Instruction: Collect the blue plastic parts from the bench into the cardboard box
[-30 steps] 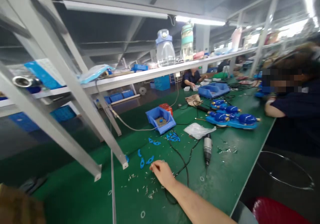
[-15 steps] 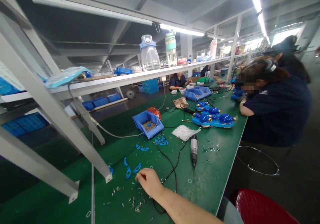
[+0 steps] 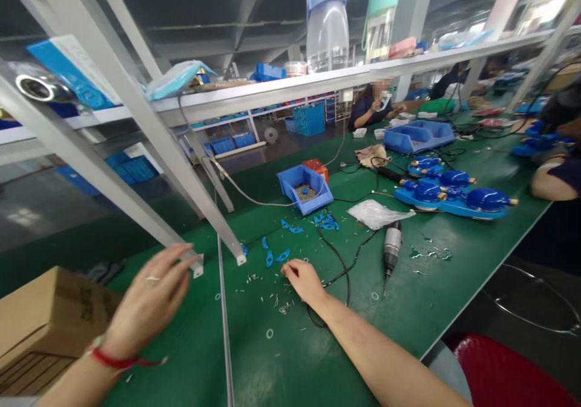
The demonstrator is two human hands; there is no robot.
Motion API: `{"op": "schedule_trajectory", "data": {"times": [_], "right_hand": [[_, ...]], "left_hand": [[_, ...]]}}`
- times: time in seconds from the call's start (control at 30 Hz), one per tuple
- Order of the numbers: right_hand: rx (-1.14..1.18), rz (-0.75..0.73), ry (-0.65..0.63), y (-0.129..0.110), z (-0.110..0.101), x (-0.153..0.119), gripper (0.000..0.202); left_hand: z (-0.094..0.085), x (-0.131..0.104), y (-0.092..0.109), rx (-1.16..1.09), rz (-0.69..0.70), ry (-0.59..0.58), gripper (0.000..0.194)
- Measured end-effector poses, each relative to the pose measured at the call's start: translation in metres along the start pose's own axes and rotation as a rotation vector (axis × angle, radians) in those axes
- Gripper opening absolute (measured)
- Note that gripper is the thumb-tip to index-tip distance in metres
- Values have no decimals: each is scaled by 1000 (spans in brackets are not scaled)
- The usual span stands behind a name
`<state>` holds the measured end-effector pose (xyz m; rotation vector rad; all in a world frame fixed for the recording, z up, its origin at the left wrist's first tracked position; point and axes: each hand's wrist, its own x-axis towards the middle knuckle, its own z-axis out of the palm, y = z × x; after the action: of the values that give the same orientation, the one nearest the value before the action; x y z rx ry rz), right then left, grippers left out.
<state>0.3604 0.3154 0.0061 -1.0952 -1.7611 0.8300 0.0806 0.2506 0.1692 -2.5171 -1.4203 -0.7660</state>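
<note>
Left hand [image 3: 147, 298] is raised, back uppermost, fingers [image 3: 170, 254] loosely extended. Right hand [image 3: 303, 280] sits low, fingers curled; bare right forearm [image 3: 367, 343] slants from lower right.

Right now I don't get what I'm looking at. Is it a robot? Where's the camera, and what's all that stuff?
No robot here: these are a person's two bare hands, seen by a camera worn on that person's head, looking forward and down. The left hand, with a red band at its wrist, is open and seems to hold nothing. The right hand is curled close to the blue pieces; I can't tell whether it pinches anything. On the green table you can also see scattered metal bits, a blue bin, a plastic bag and a grey-and-black power tool with a thin tip.
</note>
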Motion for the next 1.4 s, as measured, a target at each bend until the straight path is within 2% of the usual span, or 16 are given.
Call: {"op": "schedule_trajectory", "data": {"times": [0.07, 0.13, 0.2, 0.27, 0.33, 0.4, 0.47, 0.57, 0.7, 0.83, 1.0, 1.1, 1.2, 1.3, 1.4], "right_hand": [[-7, -1, -7, 0, 0, 0, 28], [-18, 3, -9, 1, 0, 0, 28], [-35, 8, -13, 2, 0, 2, 26], [-60, 15, -18, 3, 1, 4, 26], [-87, 18, -26, 3, 3, 6, 25], [-110, 16, -35, 4, 4, 7, 24], [-131, 16, -36, 5, 6, 8, 23], [-157, 22, -34, 6, 8, 9, 22], [-182, 33, -43, 9, 11, 12, 22], [-217, 45, -29, 14, 14, 14, 21], [-205, 54, -47, 17, 16, 16, 19], [-197, 51, -54, 16, 15, 16, 20], [-191, 45, -55, 15, 13, 16, 20], [-181, 45, -61, 14, 12, 15, 21], [-166, 51, -66, 14, 11, 15, 21]], "left_hand": [[39, 17, 14, 65, 105, -156, 36], [88, 46, 26, 78, 209, -335, 36], [137, 80, 32, 71, 268, -423, 36], [180, 115, 31, 91, 222, -499, 41], [217, 145, 26, 116, 151, -548, 43], [246, 168, 20, 131, 111, -561, 39], [267, 184, 17, 143, 92, -564, 28], [286, 197, 15, 165, 64, -571, 16], [297, 213, 17, 157, 57, -565, 14], [307, 239, 31, 97, 100, -527, 18], [330, 266, 53, 23, 132, -506, 25], [344, 266, 58, 1, 115, -507, 28], [354, 254, 59, -8, 67, -501, 25], [356, 240, 60, -23, 16, -498, 16], [351, 235, 63, -46, -4, -480, 11]]}}
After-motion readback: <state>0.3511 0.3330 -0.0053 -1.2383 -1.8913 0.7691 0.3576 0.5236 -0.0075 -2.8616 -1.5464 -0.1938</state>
